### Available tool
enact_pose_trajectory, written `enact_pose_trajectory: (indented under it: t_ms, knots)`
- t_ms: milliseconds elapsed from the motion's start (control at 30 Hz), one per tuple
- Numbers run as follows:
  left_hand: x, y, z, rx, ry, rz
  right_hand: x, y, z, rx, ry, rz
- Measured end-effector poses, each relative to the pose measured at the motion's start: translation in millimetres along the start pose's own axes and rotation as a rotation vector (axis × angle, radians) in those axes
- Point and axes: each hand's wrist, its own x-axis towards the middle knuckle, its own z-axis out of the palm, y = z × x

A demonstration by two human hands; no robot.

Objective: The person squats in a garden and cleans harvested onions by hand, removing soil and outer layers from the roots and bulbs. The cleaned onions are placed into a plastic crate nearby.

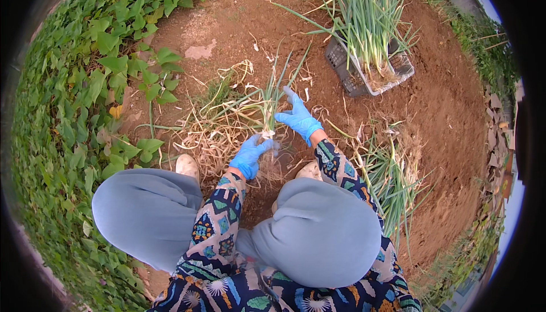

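Observation:
Both my hands wear blue gloves. My left hand is at the white lower stems and roots of a small bunch of green onions, its fingers bent around the base. My right hand is beside the bunch's leaves, thumb and forefinger apart; whether it touches them I cannot tell. Dry peeled leaves and stalks lie heaped on the soil left of the bunch. To the right of my right arm lies a loose pile of green onions with dry roots.
A plastic crate holding upright green onions stands at the upper right on reddish soil. Leafy vines cover the left side. My shoes and bent knees are close to the heap. Weeds and broken tiles line the right edge.

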Motion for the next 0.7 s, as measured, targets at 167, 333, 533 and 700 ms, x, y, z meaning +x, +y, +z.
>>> enact_pose_trajectory:
  t_ms: [167, 333, 533, 700]
  knots:
    - [-8.1, 7.5, -1.4, -0.213, 0.008, 0.023, 5.5, 11.5, 19.5, 0.25, -0.166, 0.076]
    - [0.6, 5.7, -13.2, -0.237, -0.01, 0.008, 1.4, 28.9, 37.4, 0.121, 0.058, -0.191]
    - [4.5, 3.6, -25.5, -0.28, 0.003, -0.047, -6.5, 15.2, 56.2, 0.171, -0.037, -0.047]
    - [20.2, -11.7, -22.4, -0.293, -0.029, -0.078, -22.5, 0.7, 32.0, -0.194, -0.006, -0.17]
